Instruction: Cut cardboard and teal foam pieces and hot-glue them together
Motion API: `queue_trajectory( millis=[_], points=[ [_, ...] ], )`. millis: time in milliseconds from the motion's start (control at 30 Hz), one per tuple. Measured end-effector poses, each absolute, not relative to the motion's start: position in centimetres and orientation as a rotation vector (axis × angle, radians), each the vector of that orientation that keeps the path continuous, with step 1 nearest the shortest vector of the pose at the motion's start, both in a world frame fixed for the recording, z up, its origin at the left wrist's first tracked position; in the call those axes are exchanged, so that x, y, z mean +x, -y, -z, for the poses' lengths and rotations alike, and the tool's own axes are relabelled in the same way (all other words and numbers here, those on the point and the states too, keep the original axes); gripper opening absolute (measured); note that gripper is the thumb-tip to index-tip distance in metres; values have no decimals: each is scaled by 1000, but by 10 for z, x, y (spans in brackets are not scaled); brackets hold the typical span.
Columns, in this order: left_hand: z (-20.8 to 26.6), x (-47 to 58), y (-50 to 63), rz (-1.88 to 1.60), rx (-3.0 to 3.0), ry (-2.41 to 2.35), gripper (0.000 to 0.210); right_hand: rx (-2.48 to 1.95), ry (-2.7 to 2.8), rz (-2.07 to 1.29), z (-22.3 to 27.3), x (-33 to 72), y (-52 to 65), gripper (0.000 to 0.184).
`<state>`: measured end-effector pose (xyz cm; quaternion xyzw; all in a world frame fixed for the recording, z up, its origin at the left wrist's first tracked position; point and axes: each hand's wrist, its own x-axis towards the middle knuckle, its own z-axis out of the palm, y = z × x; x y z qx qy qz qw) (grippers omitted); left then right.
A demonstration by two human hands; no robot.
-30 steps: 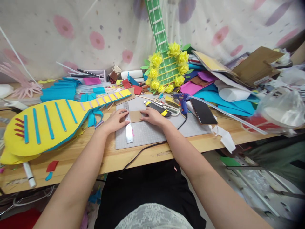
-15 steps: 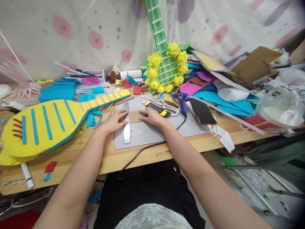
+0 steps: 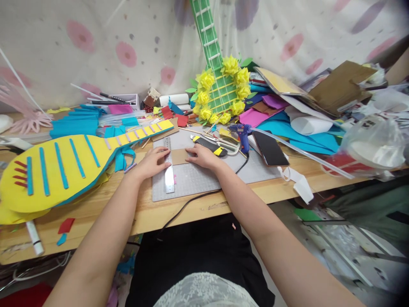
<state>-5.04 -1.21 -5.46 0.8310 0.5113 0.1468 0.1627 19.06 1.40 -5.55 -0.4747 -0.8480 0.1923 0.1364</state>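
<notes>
We're apparently aligning.
Ruler (image 3: 169,174) under left hand (image 3: 151,163), cardboard (image 3: 179,157) under right hand (image 3: 203,157), fingers apart; next needs steadiness.

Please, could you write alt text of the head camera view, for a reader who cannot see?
A person's left hand touches a metal ruler and the right hand touches brown cardboard on a gray cutting mat. A utility knife and blue glue gun are nearby; a yellow guitar-shaped craft lies at left.
</notes>
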Motion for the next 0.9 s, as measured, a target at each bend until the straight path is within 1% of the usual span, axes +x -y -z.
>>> queue_trajectory(
  millis=[300, 533, 900],
  points=[
    [55, -50, 12, -440, 2392, -1451, 55, -1378, 2447, -570, 55, 191, -14, 41],
    [55, -49, 13, -439, 2375, -1461, 57, -1379, 2451, -573, 51, 191, -11, 39],
    [55, -47, 14, -414, 2416, -1476, 56, -1392, 2460, -554, 53, 191, -12, 41]
  ],
)
